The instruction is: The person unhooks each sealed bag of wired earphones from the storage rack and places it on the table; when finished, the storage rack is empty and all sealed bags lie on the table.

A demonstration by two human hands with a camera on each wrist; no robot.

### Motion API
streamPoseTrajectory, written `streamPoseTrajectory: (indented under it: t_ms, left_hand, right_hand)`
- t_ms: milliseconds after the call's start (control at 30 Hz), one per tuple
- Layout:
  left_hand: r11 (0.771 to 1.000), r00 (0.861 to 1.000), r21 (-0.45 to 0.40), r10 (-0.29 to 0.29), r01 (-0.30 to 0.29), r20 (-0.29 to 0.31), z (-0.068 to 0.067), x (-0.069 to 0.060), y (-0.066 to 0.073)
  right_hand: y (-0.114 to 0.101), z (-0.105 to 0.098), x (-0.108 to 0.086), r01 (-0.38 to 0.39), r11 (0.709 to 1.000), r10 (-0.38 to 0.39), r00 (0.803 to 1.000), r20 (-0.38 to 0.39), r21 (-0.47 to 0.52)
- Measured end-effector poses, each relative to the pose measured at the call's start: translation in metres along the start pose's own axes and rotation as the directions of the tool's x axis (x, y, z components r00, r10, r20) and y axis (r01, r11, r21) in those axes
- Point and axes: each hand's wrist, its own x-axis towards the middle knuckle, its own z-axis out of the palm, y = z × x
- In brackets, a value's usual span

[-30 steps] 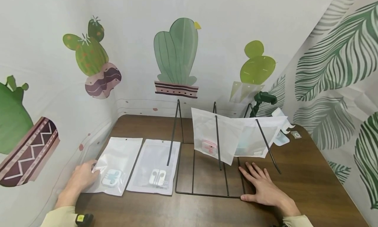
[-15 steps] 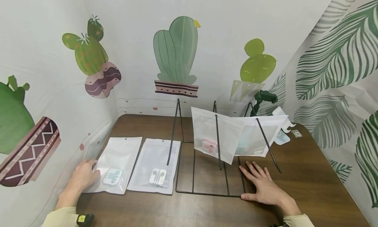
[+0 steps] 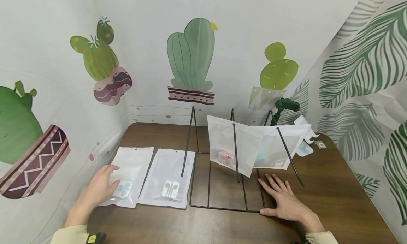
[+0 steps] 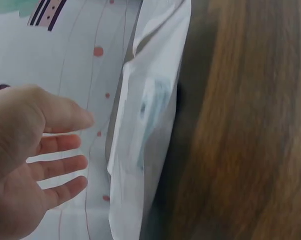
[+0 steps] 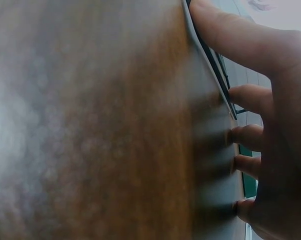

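Observation:
My left hand (image 3: pixel 98 189) hovers over the left edge of a white zip pouch (image 3: pixel 135 162) holding pale blue earphones (image 3: pixel 126 189). In the left wrist view its fingers are loosely bent, apart from the pouch (image 4: pixel 125 190). A second pouch (image 3: pixel 166 162) with white earphones (image 3: pixel 171 190) lies flat to the right. Beside it stands a black wire display rack (image 3: pixel 222 209). Two pouches hang on its prongs: one (image 3: pixel 222 136) with pink earphones (image 3: pixel 226 157), one (image 3: pixel 271 145) with something pale blue. My right hand (image 3: pixel 284 203), fingers spread, rests on the table, thumb at the rack's front right corner.
The leftmost prong (image 3: pixel 188 141) bears no pouch and sticks out above the second pouch's edge. A dark green clamp-like stand (image 3: pixel 286 105), white and light blue pieces (image 3: pixel 304 149) and a small square item (image 3: pixel 320 144) are at the back right of the brown table (image 3: pixel 343 187).
My left hand has let go of the left pouch's edge and moved up and right over it, its fingers opening out. The right hand and the rack have stayed put.

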Motion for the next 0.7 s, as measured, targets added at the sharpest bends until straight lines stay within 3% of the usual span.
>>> streamPoseTrajectory:
  t_ms: [100,500,700]
  left_hand:
    - [0.998,0.998,-0.013,0.059,-0.06,-0.033,0.003,0.002,0.009]
    - [0.982,0.98,-0.054,0.176,-0.181,-0.093,0.019,0.009,0.036]
    - [0.968,0.969,-0.072,0.233,-0.239,-0.078,0.029,0.011,0.05]
  right_hand:
    - [0.001,0.001,0.0,-0.001,1.0,0.001,1.0,0.002,0.002]
    - [-0.002,0.0,0.0,-0.003,1.0,0.003,1.0,0.007,-0.003]
    - [0.0,0.001,0.0,-0.005,1.0,0.005,1.0,0.008,0.007]
